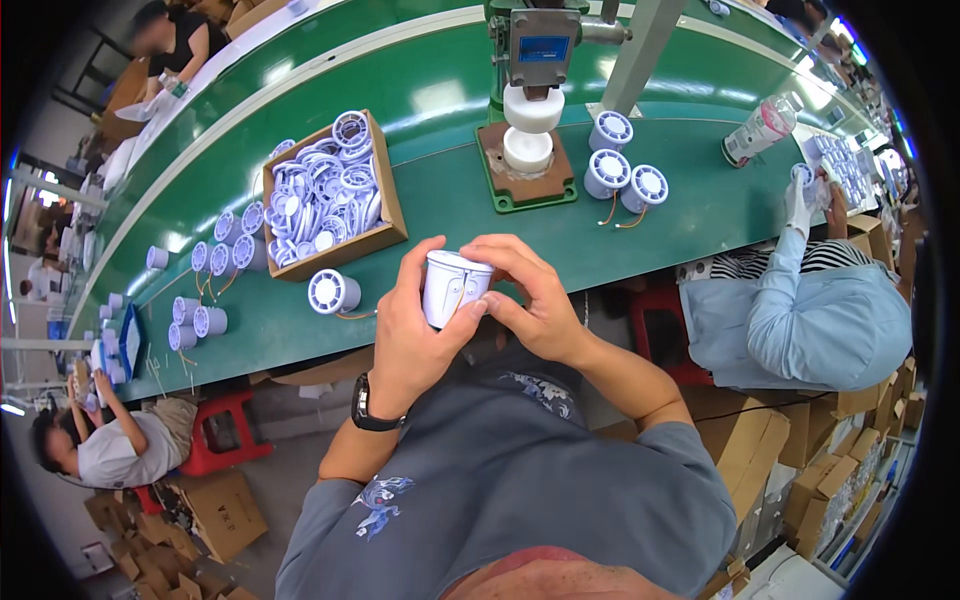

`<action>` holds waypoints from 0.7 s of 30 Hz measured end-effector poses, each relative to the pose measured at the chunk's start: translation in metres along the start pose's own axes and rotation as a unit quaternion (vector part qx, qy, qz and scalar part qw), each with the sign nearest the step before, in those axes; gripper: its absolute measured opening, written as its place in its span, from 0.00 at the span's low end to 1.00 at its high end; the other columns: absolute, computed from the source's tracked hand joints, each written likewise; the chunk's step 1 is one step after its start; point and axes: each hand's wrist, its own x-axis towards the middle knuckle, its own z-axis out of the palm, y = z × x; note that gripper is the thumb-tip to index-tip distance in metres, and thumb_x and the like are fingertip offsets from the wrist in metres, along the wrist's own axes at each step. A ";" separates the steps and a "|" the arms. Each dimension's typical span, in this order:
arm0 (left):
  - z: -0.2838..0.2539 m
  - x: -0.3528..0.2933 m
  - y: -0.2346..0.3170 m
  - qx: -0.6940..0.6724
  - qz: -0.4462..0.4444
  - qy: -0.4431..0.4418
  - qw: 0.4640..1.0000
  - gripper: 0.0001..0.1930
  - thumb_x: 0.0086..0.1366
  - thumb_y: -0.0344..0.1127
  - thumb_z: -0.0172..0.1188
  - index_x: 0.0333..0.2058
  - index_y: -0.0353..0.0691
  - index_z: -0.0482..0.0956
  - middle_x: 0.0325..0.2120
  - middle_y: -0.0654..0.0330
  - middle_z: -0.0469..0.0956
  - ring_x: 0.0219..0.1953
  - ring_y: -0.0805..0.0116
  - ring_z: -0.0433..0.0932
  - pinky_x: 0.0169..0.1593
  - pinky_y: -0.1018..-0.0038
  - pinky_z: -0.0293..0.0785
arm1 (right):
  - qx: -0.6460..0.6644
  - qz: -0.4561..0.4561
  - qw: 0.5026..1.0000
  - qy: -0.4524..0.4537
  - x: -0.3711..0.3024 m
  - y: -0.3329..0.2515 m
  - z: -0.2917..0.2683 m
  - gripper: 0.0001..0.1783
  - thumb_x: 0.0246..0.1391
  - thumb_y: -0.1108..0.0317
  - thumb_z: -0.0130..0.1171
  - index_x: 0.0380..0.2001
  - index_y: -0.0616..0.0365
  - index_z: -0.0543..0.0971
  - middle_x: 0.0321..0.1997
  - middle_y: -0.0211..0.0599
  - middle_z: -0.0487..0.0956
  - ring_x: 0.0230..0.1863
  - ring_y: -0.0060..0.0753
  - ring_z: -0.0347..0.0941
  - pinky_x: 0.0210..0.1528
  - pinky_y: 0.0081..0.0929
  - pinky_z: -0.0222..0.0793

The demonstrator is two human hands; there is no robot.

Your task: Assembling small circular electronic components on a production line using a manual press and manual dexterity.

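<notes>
Just off the bench's near edge, I hold a lavender cylindrical plastic housing [446, 284] in both hands. A thin orange wire shows on its side. My left hand [412, 322] wraps its left side, thumb on the front. My right hand [537, 302] grips it from the right, fingers over the top rim and thumb against the front. On the bench to the left lies a similar housing [333, 292] with a slotted round end and a wire. Beyond my hands stands a green hand press [527, 195] with a white upper die [532, 108] above a white lower die [527, 150].
A cardboard box [397, 205] full of lavender slotted caps stands left of the press. Several housings [222, 258] stand further left, and three more [608, 172] sit right of the press, before a bottle [760, 130]. A co-worker in light blue [825, 320] sits at right.
</notes>
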 end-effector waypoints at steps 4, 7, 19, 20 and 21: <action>-0.002 -0.006 0.002 0.044 0.022 0.024 0.999 0.37 0.51 0.40 0.70 0.58 0.33 0.65 0.39 0.45 0.79 0.39 0.54 0.82 0.43 0.66 0.77 | 0.031 0.081 0.996 -0.032 -0.006 -0.005 0.006 0.24 0.54 0.76 0.54 0.57 0.63 0.72 0.59 0.45 0.68 0.57 0.36 0.69 0.55 0.31 0.69; -0.002 -0.008 0.005 0.061 0.033 0.025 0.997 0.38 0.50 0.39 0.71 0.58 0.32 0.65 0.40 0.45 0.79 0.40 0.53 0.81 0.44 0.66 0.77 | 0.049 -0.020 0.998 0.025 -0.011 0.007 0.015 0.24 0.53 0.77 0.56 0.55 0.61 0.73 0.56 0.44 0.71 0.49 0.35 0.72 0.48 0.30 0.72; 0.000 -0.015 -0.020 -0.041 0.039 0.012 0.998 0.42 0.50 0.36 0.73 0.62 0.31 0.62 0.47 0.46 0.77 0.48 0.56 0.79 0.50 0.66 0.75 | -0.023 -0.031 0.999 0.011 -0.013 0.000 0.014 0.26 0.50 0.78 0.59 0.55 0.62 0.73 0.61 0.50 0.68 0.62 0.44 0.66 0.61 0.35 0.65; 0.001 -0.016 -0.023 -0.067 0.050 0.012 0.996 0.42 0.51 0.36 0.73 0.62 0.31 0.61 0.48 0.46 0.77 0.49 0.56 0.79 0.52 0.66 0.74 | -0.022 -0.030 0.999 0.009 -0.013 0.001 0.014 0.26 0.50 0.78 0.59 0.55 0.62 0.73 0.61 0.50 0.68 0.62 0.44 0.66 0.61 0.35 0.65; 0.000 -0.017 -0.027 -0.068 0.048 0.014 0.996 0.42 0.51 0.36 0.73 0.62 0.31 0.61 0.48 0.46 0.77 0.49 0.56 0.79 0.52 0.66 0.74 | -0.047 -0.054 0.997 0.018 -0.013 0.003 0.015 0.26 0.49 0.78 0.60 0.55 0.62 0.73 0.61 0.51 0.69 0.62 0.46 0.67 0.61 0.36 0.65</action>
